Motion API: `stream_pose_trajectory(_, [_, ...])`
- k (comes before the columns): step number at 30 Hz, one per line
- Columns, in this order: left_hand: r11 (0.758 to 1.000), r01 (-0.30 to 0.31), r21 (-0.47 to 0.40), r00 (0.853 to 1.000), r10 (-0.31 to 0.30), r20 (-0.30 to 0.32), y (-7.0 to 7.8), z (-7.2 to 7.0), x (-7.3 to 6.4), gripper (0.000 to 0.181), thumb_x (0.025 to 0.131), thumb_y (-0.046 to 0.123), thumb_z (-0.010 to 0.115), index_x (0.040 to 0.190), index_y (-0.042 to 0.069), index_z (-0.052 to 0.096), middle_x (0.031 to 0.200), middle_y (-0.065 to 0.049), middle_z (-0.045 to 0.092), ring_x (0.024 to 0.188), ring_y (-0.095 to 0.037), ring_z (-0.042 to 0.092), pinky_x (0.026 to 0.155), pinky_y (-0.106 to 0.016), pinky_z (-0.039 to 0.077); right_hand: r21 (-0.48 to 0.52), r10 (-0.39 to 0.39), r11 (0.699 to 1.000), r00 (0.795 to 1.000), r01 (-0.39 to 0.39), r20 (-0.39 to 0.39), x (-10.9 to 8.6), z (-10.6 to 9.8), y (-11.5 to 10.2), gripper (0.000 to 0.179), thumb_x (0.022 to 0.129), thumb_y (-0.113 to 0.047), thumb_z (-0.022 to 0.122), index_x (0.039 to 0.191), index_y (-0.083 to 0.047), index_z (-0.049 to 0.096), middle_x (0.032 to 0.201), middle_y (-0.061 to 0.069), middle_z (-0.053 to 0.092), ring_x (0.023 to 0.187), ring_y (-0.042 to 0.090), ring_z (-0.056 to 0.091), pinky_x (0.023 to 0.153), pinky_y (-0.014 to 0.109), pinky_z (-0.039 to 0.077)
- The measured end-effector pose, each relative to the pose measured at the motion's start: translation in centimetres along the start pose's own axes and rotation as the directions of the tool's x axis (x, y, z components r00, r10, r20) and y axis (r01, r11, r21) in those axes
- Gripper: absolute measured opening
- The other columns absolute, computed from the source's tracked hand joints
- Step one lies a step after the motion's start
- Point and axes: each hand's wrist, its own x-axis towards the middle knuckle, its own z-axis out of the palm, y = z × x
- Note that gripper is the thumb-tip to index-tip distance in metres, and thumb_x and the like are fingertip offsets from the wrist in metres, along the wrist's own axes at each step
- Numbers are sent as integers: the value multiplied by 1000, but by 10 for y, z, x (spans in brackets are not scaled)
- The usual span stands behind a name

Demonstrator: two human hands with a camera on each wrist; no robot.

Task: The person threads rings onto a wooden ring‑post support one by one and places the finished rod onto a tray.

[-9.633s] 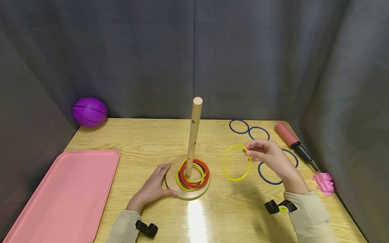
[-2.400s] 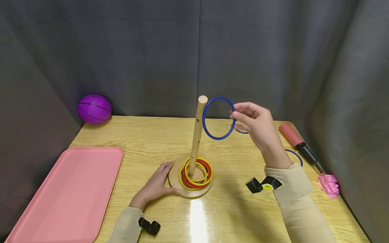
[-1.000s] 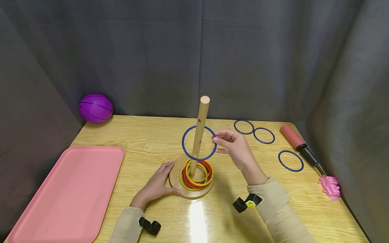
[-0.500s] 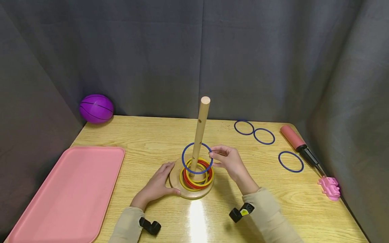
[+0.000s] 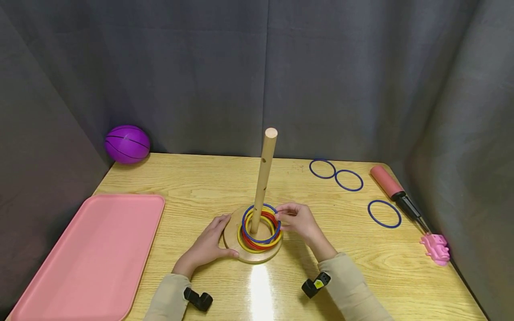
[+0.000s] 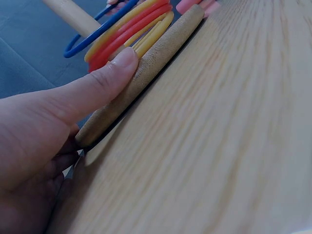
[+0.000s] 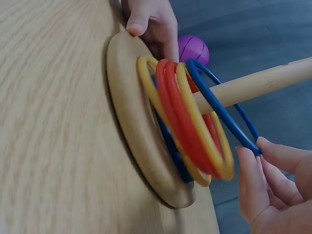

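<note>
A wooden ring-toss stand has an upright peg on a round base. My left hand grips the base's left side, its thumb on the near edge and its fingers round the far side. Thumb and fingertips of my right hand pinch a blue ring at its right side. The blue ring encircles the peg, tilted, low over the stacked rings. In the right wrist view red rings and yellow rings lie piled on the base, with blue showing beneath them.
Two blue rings, one beside the other, lie at the back right; a third blue ring is nearer. A hand pump and pink toy line the right edge. A pink tray and purple ball are left.
Earlier my right hand held a yellow ring, then a blue ring beside the peg's top. The blue ring has since gone over the peg and down to the pile. My left hand stays on the base.
</note>
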Motion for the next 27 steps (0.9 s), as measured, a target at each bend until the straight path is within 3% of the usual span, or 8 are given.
stream_pose_trajectory(5, [1000,-4,-2,1000,4,1,0,0,0,112,67,45,86,154,7,26,153,-12,33,143,-35,31,116,-53,30,-47,-13,999,1000,14,7,1,0,5,27,89,-3,67,111,12,63,89,3,66,77,6,63,67,27,60])
stream_pose_trajectory(15, [1000,-8,4,1000,8,2,1,-1,0,113,67,46,86,154,7,25,153,-12,33,143,-36,31,116,-54,30,-238,-91,969,992,66,-92,3,4,9,15,85,-2,71,99,5,70,90,14,71,73,8,65,62,30,60])
stream_pose_trajectory(23, [1000,-19,16,1000,19,-1,0,-1,0,113,67,47,86,154,6,26,153,-13,33,144,-35,31,116,-53,30,-247,-94,967,987,59,-131,1,-8,11,16,87,-2,69,101,5,70,91,14,70,73,8,64,67,33,61])
stream_pose_trajectory(27, [1000,-17,14,1000,17,-1,0,0,0,113,67,47,85,154,6,25,153,-13,33,144,-35,31,116,-53,30,-196,-96,978,987,69,-129,-3,-24,14,23,89,-4,67,107,10,67,91,11,69,79,9,64,73,37,61])
